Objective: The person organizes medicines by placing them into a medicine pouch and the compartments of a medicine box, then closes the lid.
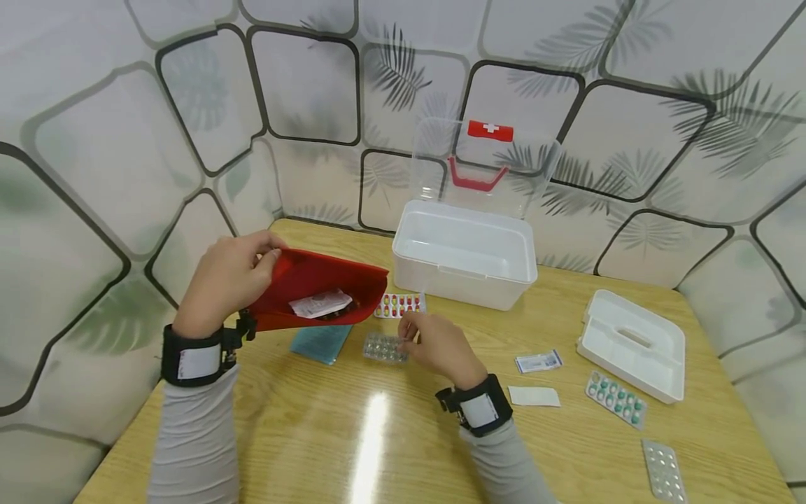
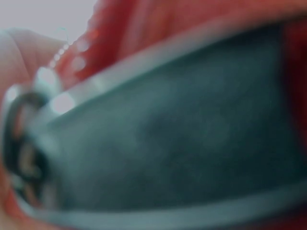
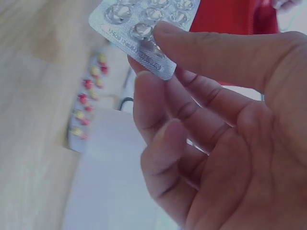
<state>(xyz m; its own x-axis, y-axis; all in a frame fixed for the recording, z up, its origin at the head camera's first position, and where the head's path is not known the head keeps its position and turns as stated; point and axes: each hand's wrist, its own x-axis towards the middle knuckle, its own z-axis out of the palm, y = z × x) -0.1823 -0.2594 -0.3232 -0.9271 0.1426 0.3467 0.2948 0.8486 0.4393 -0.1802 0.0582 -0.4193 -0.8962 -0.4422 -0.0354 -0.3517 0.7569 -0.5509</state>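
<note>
In the head view my left hand (image 1: 229,280) grips the upper edge of a red pouch (image 1: 327,262), whose mouth gapes toward me. A white packet (image 1: 321,304) lies inside it, among darker items. The left wrist view is blurred, filled by a dark strap with a metal ring and some red fabric. My right hand (image 1: 441,348) pinches the end of a silver blister pack (image 1: 381,347) between thumb and fingers. In the right wrist view the blister pack (image 3: 144,31) shows clear round bubbles, and the red pouch (image 3: 223,19) is just behind it.
A red-and-yellow capsule blister (image 1: 403,305) and a blue packet (image 1: 321,343) lie near the pouch. Behind stands a white box (image 1: 453,283) with its clear lid raised. To the right are a white tray (image 1: 670,350), green capsules (image 1: 616,399), another blister (image 1: 664,470) and small packets (image 1: 534,396).
</note>
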